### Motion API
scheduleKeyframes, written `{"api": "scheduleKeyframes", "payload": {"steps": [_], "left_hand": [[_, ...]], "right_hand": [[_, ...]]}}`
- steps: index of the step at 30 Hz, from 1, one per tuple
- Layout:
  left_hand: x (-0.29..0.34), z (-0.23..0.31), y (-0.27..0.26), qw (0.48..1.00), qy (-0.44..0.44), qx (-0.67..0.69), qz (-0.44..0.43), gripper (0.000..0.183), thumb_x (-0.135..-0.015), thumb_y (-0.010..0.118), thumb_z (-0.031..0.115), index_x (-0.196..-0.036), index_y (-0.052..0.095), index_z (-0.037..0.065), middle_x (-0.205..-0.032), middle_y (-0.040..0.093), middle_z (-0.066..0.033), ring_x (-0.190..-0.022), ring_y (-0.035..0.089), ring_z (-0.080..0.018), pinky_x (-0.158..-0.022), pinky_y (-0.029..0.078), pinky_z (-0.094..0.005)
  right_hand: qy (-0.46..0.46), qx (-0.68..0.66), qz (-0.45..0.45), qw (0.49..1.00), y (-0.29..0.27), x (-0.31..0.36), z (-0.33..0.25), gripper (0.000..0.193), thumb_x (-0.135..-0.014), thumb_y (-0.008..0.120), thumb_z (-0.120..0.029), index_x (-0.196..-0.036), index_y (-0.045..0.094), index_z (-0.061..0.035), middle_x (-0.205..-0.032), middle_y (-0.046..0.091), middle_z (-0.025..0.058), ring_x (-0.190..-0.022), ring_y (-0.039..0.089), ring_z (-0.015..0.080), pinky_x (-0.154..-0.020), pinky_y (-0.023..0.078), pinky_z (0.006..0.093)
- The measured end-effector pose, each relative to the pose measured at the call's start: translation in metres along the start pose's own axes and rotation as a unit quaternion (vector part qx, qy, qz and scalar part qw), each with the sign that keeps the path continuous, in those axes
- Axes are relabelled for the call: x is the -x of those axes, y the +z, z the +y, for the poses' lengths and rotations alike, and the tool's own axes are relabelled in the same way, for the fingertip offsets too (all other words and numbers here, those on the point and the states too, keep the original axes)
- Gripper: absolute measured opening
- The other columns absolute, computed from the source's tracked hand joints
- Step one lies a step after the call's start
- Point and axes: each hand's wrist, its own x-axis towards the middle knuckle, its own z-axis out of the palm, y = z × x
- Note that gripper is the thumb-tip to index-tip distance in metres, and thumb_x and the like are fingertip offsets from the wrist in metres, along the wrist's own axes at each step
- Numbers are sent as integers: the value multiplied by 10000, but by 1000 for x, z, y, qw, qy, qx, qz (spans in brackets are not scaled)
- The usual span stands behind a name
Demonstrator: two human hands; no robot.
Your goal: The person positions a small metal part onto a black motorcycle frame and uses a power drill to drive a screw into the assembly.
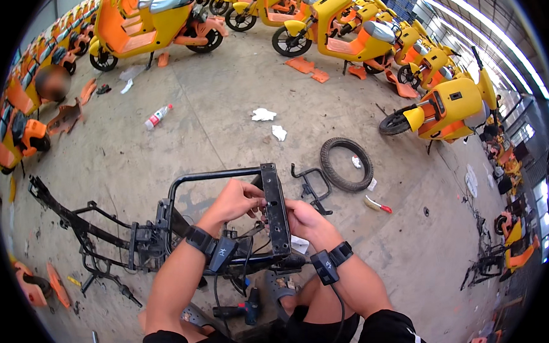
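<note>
A bare black scooter frame point(214, 171) lies on the floor in front of me, its long tube running off to the left. My left hand point(240, 200) is inside the loop of its rear end, fingers pinched together against the flat black cross plate point(275, 215). What they pinch is too small to make out. From the other side, my right hand point(304, 221) reaches in under the plate's right edge, and its fingertips are hidden behind it. Below the frame, between my feet, a dark cordless drill point(248, 307) lies on the floor.
A black tyre point(326, 167) and a bent black tube bracket point(329, 188) lie beyond the frame, with a red-tipped tool point(379, 205) nearby. Farther off are a plastic bottle point(158, 116), crumpled white paper point(264, 114) and rows of yellow scooters point(357, 47). One yellow scooter point(455, 108) stands at right.
</note>
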Motion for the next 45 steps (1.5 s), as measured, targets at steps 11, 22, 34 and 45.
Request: {"api": "scheduleKeyframes", "payload": {"steps": [11, 22, 34, 45], "left_hand": [[-4, 1, 1, 999, 36, -10, 6, 89, -764, 664, 4, -815, 682, -66, -683, 659, -106, -594, 627, -135, -523, 531, -255], [1, 6, 1, 1000, -4, -15, 6, 100, -780, 683, 42, -822, 682, -49, -668, 642, -71, -556, 614, -117, -514, 507, -246], [-1, 2, 1, 1000, -6, -17, -4, 118, -767, 679, 18, -854, 685, -61, -697, 652, -96, -604, 632, -136, -525, 539, -251], [-1, 0, 2, 999, 46, 13, 21, 127, -734, 692, 22, -838, 693, -52, -699, 663, -103, -586, 628, -130, -490, 517, -244]], "right_hand": [[8, 15, -14, 1000, -7, 5, -3, 324, -964, 406, -222, -1127, 609, -28, -972, 660, 96, -898, 646, 203, -734, 539, 339], [-7, 11, 21, 1000, -9, -1, 1, 344, -976, 386, -192, -1176, 529, 47, -1051, 621, 175, -921, 639, 280, -798, 544, 422], [-6, -18, -24, 1000, -14, 0, 1, 317, -961, 407, -188, -1137, 541, 40, -1023, 629, 172, -891, 648, 279, -789, 552, 421], [-13, 9, 25, 1000, 2, 7, -3, 294, -964, 418, -196, -1083, 611, -10, -932, 657, 92, -829, 638, 172, -701, 528, 318]]}}
